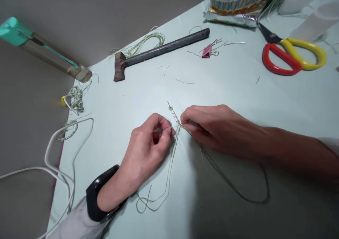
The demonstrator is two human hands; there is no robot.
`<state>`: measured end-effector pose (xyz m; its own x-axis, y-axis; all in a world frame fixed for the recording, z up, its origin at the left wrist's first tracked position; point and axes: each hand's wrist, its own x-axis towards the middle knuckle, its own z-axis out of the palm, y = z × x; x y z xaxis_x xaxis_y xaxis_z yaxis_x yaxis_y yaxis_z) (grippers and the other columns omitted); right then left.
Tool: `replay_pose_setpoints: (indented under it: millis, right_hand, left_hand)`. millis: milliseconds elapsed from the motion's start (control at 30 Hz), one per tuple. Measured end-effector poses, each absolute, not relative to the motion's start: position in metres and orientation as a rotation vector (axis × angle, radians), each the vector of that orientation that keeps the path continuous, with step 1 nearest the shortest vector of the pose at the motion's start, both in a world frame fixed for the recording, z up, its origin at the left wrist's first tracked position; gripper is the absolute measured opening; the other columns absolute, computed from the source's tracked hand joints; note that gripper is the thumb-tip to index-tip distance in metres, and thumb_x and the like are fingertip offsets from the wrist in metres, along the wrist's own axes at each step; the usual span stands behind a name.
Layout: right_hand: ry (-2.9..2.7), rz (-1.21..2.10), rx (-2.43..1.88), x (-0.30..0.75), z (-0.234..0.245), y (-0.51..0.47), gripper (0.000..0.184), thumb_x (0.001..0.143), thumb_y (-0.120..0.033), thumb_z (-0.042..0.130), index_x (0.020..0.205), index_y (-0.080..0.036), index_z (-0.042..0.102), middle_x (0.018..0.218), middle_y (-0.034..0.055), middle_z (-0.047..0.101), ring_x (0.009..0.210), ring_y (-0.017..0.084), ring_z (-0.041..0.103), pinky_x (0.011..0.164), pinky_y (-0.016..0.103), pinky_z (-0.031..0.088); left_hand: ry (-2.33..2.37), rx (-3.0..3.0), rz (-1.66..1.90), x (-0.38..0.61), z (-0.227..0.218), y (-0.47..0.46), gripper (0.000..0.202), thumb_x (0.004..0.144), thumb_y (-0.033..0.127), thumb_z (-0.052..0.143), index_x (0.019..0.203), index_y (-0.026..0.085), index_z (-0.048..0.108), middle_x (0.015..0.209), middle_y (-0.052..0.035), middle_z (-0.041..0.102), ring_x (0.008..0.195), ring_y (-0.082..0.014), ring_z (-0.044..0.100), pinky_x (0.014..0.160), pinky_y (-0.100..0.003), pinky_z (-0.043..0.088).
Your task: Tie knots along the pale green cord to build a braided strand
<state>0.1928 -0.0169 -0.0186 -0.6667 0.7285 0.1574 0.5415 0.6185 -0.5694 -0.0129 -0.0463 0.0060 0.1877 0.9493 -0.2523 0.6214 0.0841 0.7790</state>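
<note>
A hammer (166, 47) is laid across the far side of the pale table (119, 115), and a coil of green cord (152, 41) is partly covered by its handle. To its right a pink clip (207, 51) and scissors (272, 37) are seen, with cups (316, 22), a packet (230, 19) and a basket (242, 3) placed beyond. The left edge is crossed by a white cable (47, 150). Lettering on the packet is too small to be read. A short braid (174, 114) is set between the hands, its loose cords trailed nearer. By the left hand (145, 145), thumb and forefinger closed, a thin strand is pinched beside the braid's lower end. By the right hand (219, 126), fingers curled, cord is gripped there too, partly hidden.
</note>
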Motion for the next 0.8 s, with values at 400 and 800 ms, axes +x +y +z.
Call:
replay_pose_setpoints:
  millis: [400,800]
  right_hand:
    - [-2.416,0.765,-1.097,0.1909,-0.0172,-0.0179,0.019,0.096,-0.02,0.036,0.083,-0.02,0.051,0.069,-0.0008,0.055,0.056,0.01,0.038,0.055,0.027,0.026]
    - [-2.428,0.678,-1.15,0.1926,-0.0173,-0.0186,0.018,0.094,-0.02,0.038,0.081,-0.02,0.052,0.064,-0.0019,0.052,0.052,0.01,0.035,0.053,0.028,0.022]
  left_hand:
    - [1.468,1.186,0.531,-0.0046,0.0067,-0.0397,0.014,0.092,0.029,0.061,0.092,0.016,0.065,0.058,0.0071,0.04,0.047,-0.0057,0.029,0.039,-0.019,0.018]
    - [1.504,1.134,0.537,-0.0049,0.0061,-0.0379,0.017,0.086,0.031,0.063,0.092,0.017,0.07,0.051,0.0075,0.032,0.046,-0.0077,0.021,0.041,-0.022,0.011]
